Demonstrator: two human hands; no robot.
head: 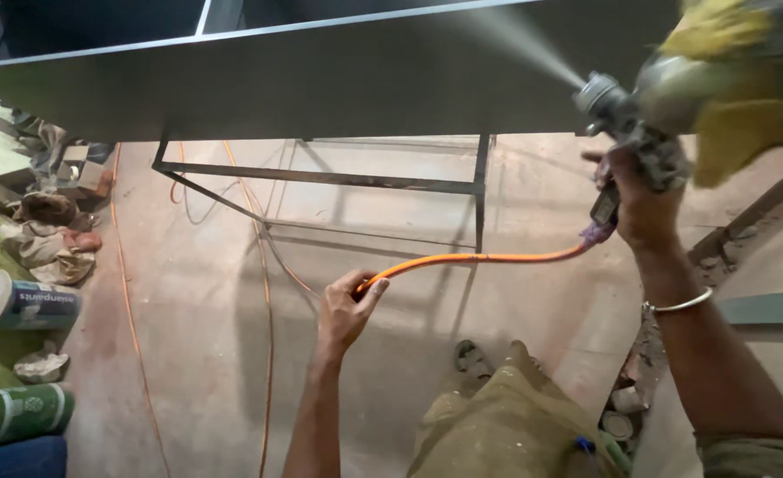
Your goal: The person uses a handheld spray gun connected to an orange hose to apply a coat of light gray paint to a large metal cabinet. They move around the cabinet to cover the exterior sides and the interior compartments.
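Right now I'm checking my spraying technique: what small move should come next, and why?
Probably sweep the spray gun a little further left along the dark panel. The right hand holds the gun with its mist hitting the panel's right part, much of the panel lies to the left, and the left hand holds the orange hose clear of the metal stand.

far left on the green mat, a white-lidded can [19, 303] lies sideways with a blue label; below it, a green-and-white labelled can [18, 413].
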